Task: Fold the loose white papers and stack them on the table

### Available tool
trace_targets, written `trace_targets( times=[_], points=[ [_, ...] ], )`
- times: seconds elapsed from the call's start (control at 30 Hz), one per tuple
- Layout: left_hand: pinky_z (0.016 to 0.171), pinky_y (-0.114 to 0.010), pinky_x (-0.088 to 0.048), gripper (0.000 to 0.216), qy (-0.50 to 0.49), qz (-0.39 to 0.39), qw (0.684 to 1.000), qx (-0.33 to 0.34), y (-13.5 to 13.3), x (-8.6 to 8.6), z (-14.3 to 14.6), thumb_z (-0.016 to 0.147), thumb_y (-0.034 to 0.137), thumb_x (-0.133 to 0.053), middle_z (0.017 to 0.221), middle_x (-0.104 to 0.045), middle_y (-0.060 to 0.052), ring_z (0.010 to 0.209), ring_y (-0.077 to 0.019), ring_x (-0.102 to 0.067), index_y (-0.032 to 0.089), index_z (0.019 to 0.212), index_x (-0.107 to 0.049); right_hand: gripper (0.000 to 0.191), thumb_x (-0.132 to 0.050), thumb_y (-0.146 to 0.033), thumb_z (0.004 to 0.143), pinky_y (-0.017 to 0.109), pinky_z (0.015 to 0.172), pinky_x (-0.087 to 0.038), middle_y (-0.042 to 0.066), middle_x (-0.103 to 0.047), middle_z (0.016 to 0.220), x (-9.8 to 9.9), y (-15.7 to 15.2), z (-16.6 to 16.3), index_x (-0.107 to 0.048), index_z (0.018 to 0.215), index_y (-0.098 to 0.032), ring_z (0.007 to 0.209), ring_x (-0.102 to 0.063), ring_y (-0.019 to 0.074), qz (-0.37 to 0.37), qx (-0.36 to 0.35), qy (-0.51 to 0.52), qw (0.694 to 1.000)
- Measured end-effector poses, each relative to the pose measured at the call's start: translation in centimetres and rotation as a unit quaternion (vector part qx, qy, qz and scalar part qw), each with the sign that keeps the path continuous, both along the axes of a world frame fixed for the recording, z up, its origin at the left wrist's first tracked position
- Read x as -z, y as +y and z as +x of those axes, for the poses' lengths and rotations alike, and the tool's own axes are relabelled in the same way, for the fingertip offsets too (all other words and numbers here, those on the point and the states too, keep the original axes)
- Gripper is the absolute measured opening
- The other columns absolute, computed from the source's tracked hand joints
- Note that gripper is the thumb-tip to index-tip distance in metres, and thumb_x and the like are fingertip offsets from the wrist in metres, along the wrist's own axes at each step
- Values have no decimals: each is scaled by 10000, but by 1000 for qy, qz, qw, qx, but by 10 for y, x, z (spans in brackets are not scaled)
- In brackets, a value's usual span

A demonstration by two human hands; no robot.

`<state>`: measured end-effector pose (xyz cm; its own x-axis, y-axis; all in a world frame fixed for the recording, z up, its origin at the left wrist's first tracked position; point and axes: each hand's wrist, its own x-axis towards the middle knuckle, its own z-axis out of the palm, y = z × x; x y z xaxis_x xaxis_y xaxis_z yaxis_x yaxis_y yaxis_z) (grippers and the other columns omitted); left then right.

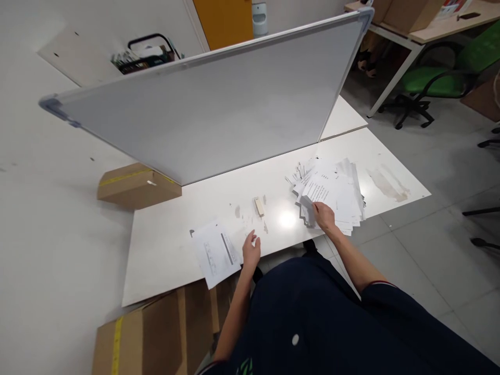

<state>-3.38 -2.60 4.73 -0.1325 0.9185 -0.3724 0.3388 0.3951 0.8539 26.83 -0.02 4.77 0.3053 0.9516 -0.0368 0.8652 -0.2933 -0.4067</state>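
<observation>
My right hand (324, 215) is at the near-left edge of an untidy, fanned pile of printed papers (332, 187) on the right half of the white table. Its thumb and fingers pinch the corner of a sheet of paper (307, 202), which looks slightly lifted. My left hand (251, 250) hovers by the table's front edge with its fingers apart and nothing in them. Left of it lies a separate printed sheet (214, 255) with a dark bar, overhanging the front edge. Beyond my left hand sits a small cream-coloured block (259, 207) whose kind I cannot make out.
A large whiteboard (219, 109) stands along the back of the white table (164, 250). Cardboard boxes are behind its left end (136, 190) and below its front-left edge (156, 333). A green office chair (433, 82) and another desk (449, 28) are at the upper right.
</observation>
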Motion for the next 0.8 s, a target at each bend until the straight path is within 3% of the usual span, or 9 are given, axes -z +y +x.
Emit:
trace_targets(
  times=[0.07, 0.17, 0.23, 0.37, 0.43, 0.53, 0.6, 0.7, 0.8],
  points=[
    [870, -383, -395, 463, -158, -110, 981, -6, 3, -5, 20, 708, 424, -567, 988, -597, -145, 894, -215, -572, 145, 1076, -539, 334, -310, -318, 869, 307, 747, -381, 81, -616, 982, -8, -9, -20, -597, 983, -192, 899, -529, 216, 27, -30, 27, 999],
    [803, -409, -444, 631, -377, -243, 894, 6, 13, -13, 43, 698, 592, -480, 1038, -580, -190, 844, -228, -601, 112, 1106, -504, 303, -350, -293, 860, 340, 835, -367, 85, -616, 1009, -16, -28, -56, -608, 990, -200, 954, -516, 215, 55, -141, 64, 986],
    [793, -430, -454, 676, -450, -269, 852, 12, 20, -14, 50, 692, 630, -447, 1060, -574, -195, 881, -253, -594, 103, 1111, -504, 281, -373, -267, 852, 369, 861, -358, 86, -622, 996, -20, -42, -78, -621, 969, -205, 967, -510, 214, 69, -252, 96, 961],
    [807, -408, -463, 496, -384, -204, 898, -69, 25, -5, 43, 687, 404, -612, 1036, -594, -192, 921, -263, -583, 63, 1040, -543, 254, -397, -302, 845, 383, 869, -365, 58, -630, 974, -24, -57, -96, -635, 893, -227, 994, -498, 202, 65, -395, 166, 901],
    [803, -411, -466, 433, -336, -182, 919, -97, 22, 1, 35, 667, 306, -651, 1003, -611, -190, 913, -267, -588, 57, 1009, -557, 243, -431, -353, 824, 373, 875, -367, 57, -613, 1013, -22, -54, -92, -624, 899, -225, 1008, -493, 201, 58, -352, 203, 912],
    [801, -422, -467, 398, -341, -174, 918, -103, 15, 5, 27, 658, 279, -661, 963, -630, -177, 906, -269, -593, 69, 985, -576, 325, -468, -436, 777, 356, 793, -409, 93, -578, 1040, -14, -42, -81, -575, 964, -193, 935, -524, 208, 34, -123, 244, 961],
    [809, -422, -465, 400, -358, -167, 913, -100, 12, 2, 27, 642, 284, -675, 948, -636, -174, 910, -270, -592, 69, 967, -585, 396, -487, -489, 734, 313, 670, -434, 93, -587, 955, -6, -32, -78, -546, 968, -175, 807, -552, 192, -15, 7, 290, 957],
    [817, -421, -459, 419, -369, -156, 912, -88, 9, -5, 31, 614, 301, -696, 935, -639, -176, 910, -275, -592, 63, 944, -595, 361, -496, -519, 696, 232, 492, -373, 21, -562, 690, 4, -22, -81, -540, 783, -171, 581, -501, 134, -64, 43, 377, 923],
    [822, -408, -455, 456, -375, -136, 913, -81, 9, -12, 34, 627, 349, -680, 948, -637, -166, 918, -268, -588, 77, 981, -585, 357, -497, -509, 681, 213, 423, -273, -33, -417, 509, 9, -19, -87, -421, 549, -185, 472, -371, 94, -31, 32, 378, 925]
  ],
)
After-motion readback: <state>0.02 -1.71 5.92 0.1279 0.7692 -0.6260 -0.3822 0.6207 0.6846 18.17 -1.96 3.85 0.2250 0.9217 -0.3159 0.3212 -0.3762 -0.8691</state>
